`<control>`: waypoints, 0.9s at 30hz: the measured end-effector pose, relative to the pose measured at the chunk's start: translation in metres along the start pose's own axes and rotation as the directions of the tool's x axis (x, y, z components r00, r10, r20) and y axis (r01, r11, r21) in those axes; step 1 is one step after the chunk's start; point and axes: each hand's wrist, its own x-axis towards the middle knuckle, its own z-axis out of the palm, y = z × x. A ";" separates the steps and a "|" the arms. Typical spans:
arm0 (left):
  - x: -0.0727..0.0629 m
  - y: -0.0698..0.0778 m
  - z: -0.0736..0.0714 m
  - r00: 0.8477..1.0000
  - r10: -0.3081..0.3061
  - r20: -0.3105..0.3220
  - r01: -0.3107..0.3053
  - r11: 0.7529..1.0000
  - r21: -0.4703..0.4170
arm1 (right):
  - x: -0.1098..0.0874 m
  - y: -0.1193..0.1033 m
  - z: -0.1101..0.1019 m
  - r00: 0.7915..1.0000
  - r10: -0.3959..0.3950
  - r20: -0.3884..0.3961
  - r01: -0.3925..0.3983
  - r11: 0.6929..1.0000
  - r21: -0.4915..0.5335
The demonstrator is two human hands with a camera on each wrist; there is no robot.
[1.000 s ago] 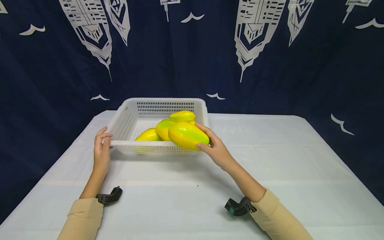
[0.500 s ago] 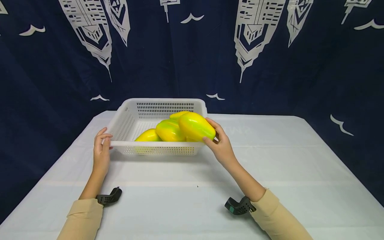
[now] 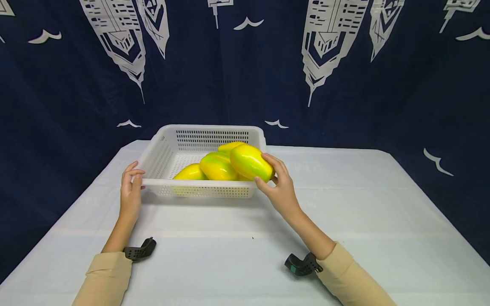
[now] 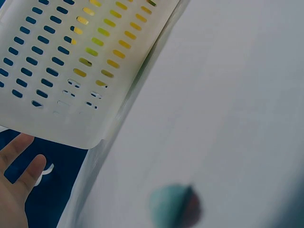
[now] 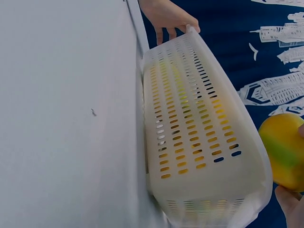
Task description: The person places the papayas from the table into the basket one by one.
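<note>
My right hand holds a glossy yellow-green mango by its right end, thumb in front and fingers behind. The mango is over the right front of a white perforated basket. In the right wrist view, the held mango shows above the basket's rim, cut off by the frame edge. Inside the basket, several more mangoes lie towards the right, partly hidden by the held one and the front wall. At the basket's left front corner, my left hand touches the rim with loosely extended fingers.
The basket stands near the back of a table with a white cloth. A dark blue curtain with white printed buildings hangs right behind it. Each wrist wears a black camera mount.
My right hand has lifted the mango from the front rim up and back over the basket's right side, then lowered it slightly. The left hand and basket have stayed put.
</note>
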 end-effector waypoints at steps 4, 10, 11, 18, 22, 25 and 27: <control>-0.002 0.007 0.000 1.000 -0.001 0.004 0.001 1.000 -0.005 | 0.004 0.014 0.004 0.997 -0.081 -0.014 0.080 0.996 -0.050; -0.009 0.023 0.002 1.000 0.000 0.009 0.001 1.000 -0.007 | 0.008 0.017 0.008 0.988 -0.148 -0.044 0.139 0.978 -0.153; -0.009 0.024 0.002 1.000 0.002 0.008 -0.002 1.000 -0.005 | 0.010 0.018 0.009 0.987 -0.153 -0.048 0.142 0.974 -0.175; -0.008 0.021 0.002 1.000 0.003 0.001 -0.003 1.000 0.004 | 0.016 0.026 0.017 0.986 -0.158 -0.047 0.138 0.950 -0.279; -0.004 0.009 0.001 1.000 0.000 0.004 0.000 1.000 0.005 | 0.016 0.030 0.020 0.986 -0.165 -0.028 0.148 0.934 -0.326; 0.000 -0.001 0.000 1.000 0.006 0.000 -0.006 1.000 0.011 | 0.017 0.030 0.020 0.986 -0.168 -0.010 0.154 0.919 -0.362; 0.002 -0.006 0.000 1.000 0.011 -0.002 -0.011 1.000 0.012 | 0.018 0.030 0.021 0.986 -0.166 0.002 0.154 0.911 -0.382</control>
